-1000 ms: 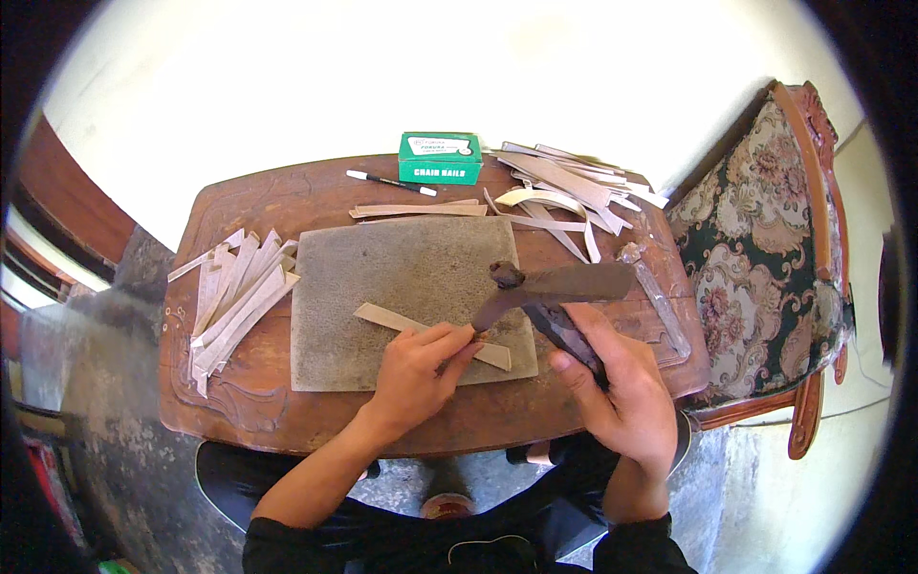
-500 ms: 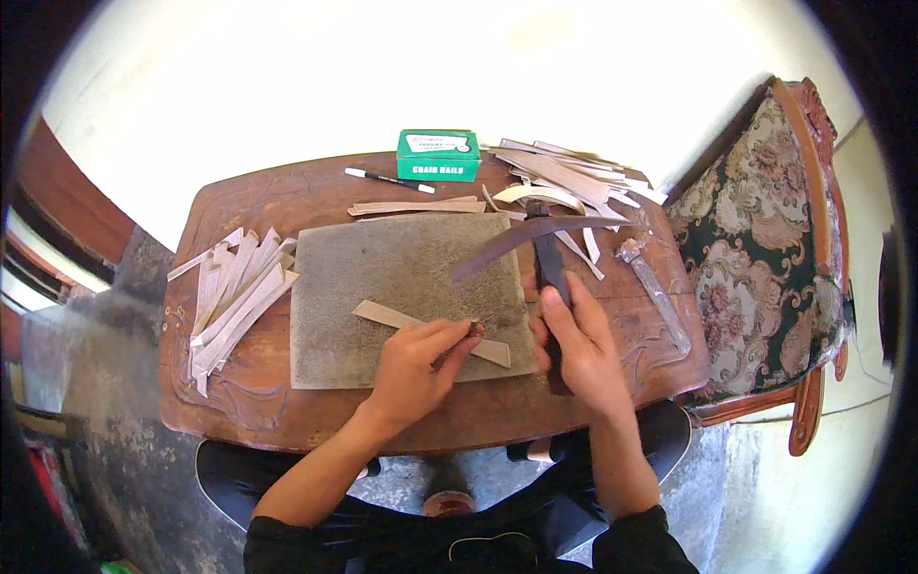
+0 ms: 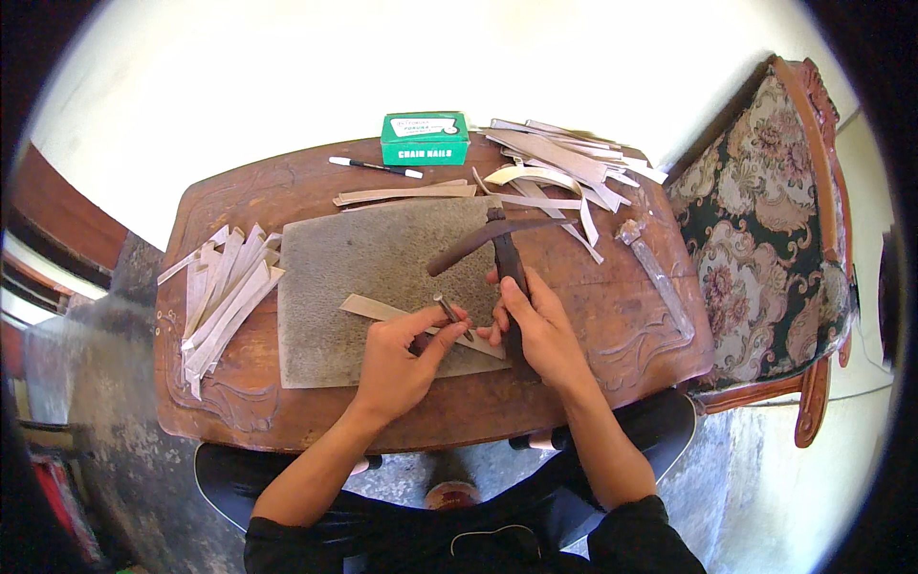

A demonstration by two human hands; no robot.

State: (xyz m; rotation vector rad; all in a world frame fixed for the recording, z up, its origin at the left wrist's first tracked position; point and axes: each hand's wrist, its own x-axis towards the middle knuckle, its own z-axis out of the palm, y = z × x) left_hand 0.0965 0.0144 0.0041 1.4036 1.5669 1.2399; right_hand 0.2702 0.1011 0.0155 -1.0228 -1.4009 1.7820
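Risk noted: I see left hand point(image 3: 397, 359) pinching a nail point(image 3: 449, 313) upright on the strip point(image 3: 382, 310) at frame centre; right hand point(image 3: 537, 330) clamped round the hammer point(image 3: 505, 251). A glancing blow could strike fingertips.

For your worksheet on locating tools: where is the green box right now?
In the head view, the green box sits at the far edge of the wooden table, just beyond the pen and left of the heap of strips.
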